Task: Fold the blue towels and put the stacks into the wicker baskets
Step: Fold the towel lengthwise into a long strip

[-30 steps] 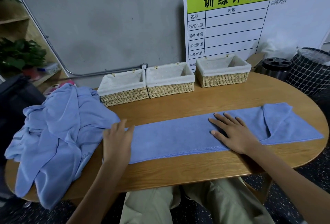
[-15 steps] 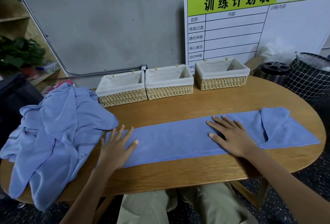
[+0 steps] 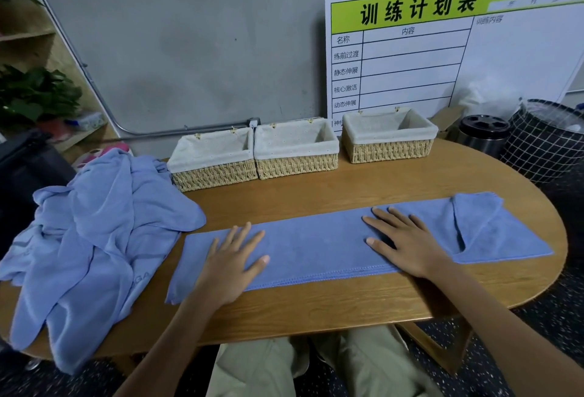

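**Item: blue towel, half-folded strip, under both hands**

**Location.** The strip towel (image 3: 319,251) lies flat on the wooden surface (image 3: 316,311), near the front edge, its long axis running left to right across the person's lap line. Its right end carries a turned-back flap, creased diagonally; its left end lies single and flat, just beside the heap.

**Hands.** Left hand (image 3: 230,267): released, fingers straight and spread, palm pressing the left portion of the strip. Right hand (image 3: 407,245): released, fingers straight, palm down on the right-of-centre portion, just left of the flap. Neither grasps anything.

**Associated stock.** Heap of unfolded towels (image 3: 94,245), crumpled, on the left end of the surface and hanging over its edge. Three wicker baskets (image 3: 295,169), cloth-lined, in a row along the far edge; as far as their interiors show, no towels in them.

**Governing relation.** The strip extends sideways beyond each hand, so each end lies outboard of the hand nearest it. The left hand is nearer the plain left end; the right hand is nearer the flapped end. A further fold would probably run along the long axis, one end carried over toward the other, with the opposite palm pinning the cloth.

**Status (judged).** Smoothing stage of the first towel; no stack formed yet, basket placement not begun.

**Handling note.** The flap may need flattening before the end-to-end fold, or the edges may not align.
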Demonstrator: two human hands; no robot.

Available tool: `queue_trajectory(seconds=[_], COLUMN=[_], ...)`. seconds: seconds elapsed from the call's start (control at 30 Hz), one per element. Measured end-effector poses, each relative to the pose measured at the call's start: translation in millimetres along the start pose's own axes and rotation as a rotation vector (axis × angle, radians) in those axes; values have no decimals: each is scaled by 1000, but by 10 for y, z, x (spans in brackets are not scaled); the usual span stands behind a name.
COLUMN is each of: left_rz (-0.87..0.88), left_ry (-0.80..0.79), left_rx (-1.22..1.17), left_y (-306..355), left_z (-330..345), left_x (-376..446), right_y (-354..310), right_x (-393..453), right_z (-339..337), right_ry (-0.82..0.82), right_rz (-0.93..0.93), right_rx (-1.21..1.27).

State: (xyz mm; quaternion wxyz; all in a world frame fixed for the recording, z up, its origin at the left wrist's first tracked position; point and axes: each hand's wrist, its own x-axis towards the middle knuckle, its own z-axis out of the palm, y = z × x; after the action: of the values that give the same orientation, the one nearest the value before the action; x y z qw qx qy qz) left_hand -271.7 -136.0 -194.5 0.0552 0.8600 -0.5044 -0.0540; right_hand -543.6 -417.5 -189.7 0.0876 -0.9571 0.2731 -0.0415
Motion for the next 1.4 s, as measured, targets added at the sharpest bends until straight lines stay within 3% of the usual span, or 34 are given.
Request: queue_trajectory(seconds=[0.13,0.27,0.4,0.53,0.67,0.83,0.97,1.2,1.4], left_rz=[-10,166,236,219,249,421,488,567,583], left_ry=[-6,83,6,113,241,180,127,167,178], left_rx=[61,-47,-57,81,50,-147,-164,-282,-521], left_y=[50,565,987,936,1378,2433,3012,3245,3470], left_z=[-64,-154,-41,-73,-206,-163,-16,219,212], left_x=[8,140,285,359,672,1190,1509,1671,1656], right_y=[189,196,247,661,1127,1486,1698,1938,2113], right_x=[-128,-165,-189,-317,-247,-41,102,-98,-517], right_z=[-63,-59,-136,-250,-359,-458,-559,-666,-821], right_ry=[-8,-9,15,263,429,368,210,253,257], right_rz=[39,43,19,38,78,150,207,57,46], right_rx=[-9,-8,49,152,111,74,71,404,525])
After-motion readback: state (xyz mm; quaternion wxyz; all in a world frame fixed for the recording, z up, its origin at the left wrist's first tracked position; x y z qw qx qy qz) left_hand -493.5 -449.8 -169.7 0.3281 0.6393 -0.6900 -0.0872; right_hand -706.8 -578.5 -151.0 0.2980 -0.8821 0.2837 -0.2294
